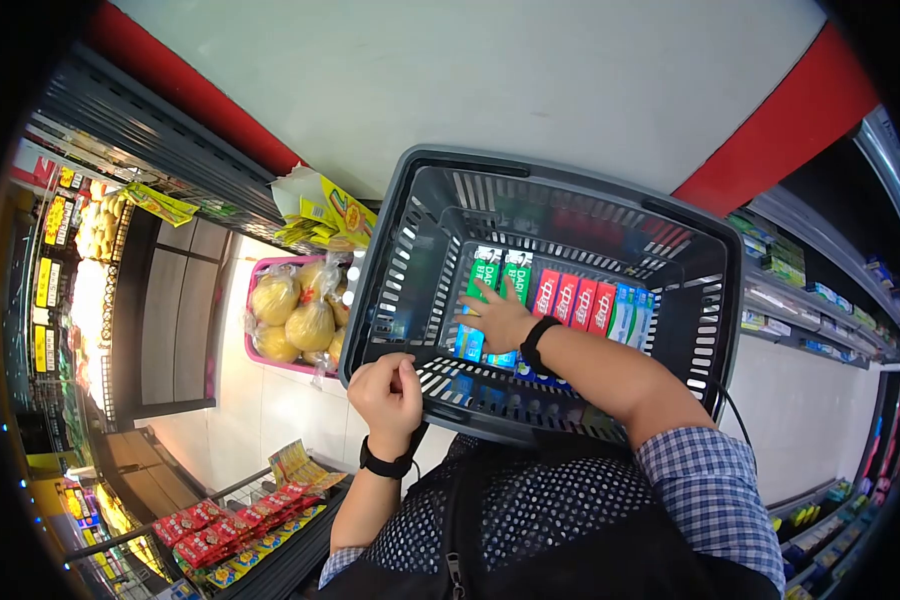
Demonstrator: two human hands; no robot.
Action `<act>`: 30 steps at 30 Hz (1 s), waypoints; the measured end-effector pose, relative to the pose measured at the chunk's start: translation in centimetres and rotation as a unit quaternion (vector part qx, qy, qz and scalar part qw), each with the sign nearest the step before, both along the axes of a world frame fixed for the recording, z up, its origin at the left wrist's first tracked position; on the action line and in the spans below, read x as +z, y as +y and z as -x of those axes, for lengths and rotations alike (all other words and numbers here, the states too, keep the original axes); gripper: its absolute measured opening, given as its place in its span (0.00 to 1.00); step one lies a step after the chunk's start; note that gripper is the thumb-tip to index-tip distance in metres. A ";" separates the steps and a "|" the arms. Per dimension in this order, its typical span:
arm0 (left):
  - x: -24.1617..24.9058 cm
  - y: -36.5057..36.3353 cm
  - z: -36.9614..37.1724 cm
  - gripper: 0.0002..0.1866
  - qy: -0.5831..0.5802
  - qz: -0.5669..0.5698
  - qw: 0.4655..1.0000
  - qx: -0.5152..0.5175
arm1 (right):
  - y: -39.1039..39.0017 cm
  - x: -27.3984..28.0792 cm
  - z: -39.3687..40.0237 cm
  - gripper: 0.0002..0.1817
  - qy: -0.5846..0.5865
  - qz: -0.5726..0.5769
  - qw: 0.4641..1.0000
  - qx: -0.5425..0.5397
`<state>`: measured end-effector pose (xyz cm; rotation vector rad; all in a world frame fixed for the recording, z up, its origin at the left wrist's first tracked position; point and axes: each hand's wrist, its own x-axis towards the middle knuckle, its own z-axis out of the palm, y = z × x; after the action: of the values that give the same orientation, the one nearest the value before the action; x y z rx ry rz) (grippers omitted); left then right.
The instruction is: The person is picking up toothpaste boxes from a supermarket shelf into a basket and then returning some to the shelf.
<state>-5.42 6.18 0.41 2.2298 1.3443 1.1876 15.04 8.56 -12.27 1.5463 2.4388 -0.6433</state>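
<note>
A dark grey shopping basket (570, 185) lies in front of my body. Inside it stand rows of toothpaste boxes: green ones (515, 272) at the left, several red ones (584, 304) in the middle, white and blue ones (625, 315) at the right, and blue ones (468, 342) nearer to me. My right hand (500, 318) reaches into the basket with its fingers spread over the green and blue boxes. At the basket's near left corner is my left hand (388, 393), its fingers curled in; what they hold, if anything, is hidden.
A pink crate (254, 345) of bagged yellow fruit (310, 325) is left of the basket. Red snack packets (235, 525) hang at the lower left. Stocked shelves (810, 310) line the right side, and a grey panel (470, 70) with red edges rises beyond the basket.
</note>
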 end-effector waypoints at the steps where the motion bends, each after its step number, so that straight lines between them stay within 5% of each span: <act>1: 0.1 0.0 0.0 0.03 0.000 0.000 1.000 0.000 | 0.0 -0.7 0.1 0.42 -0.012 -0.016 1.000 0.007; 16: -0.2 -0.1 0.1 0.04 -0.003 0.008 1.000 0.007 | -2.1 0.6 -6.1 0.48 0.095 0.019 0.995 0.002; 25: -0.1 0.0 -0.1 0.03 0.002 0.005 1.000 0.000 | -6.0 4.5 -11.6 0.46 -0.164 -0.029 0.969 0.182; 30: 0.2 -0.1 0.1 0.03 0.008 -0.009 1.000 -0.004 | -6.3 3.6 -10.8 0.46 -0.165 -0.043 0.962 0.213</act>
<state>-5.52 6.11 0.62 2.2587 1.3348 1.1876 25.86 2.29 -8.67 0.9967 2.4399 -0.1842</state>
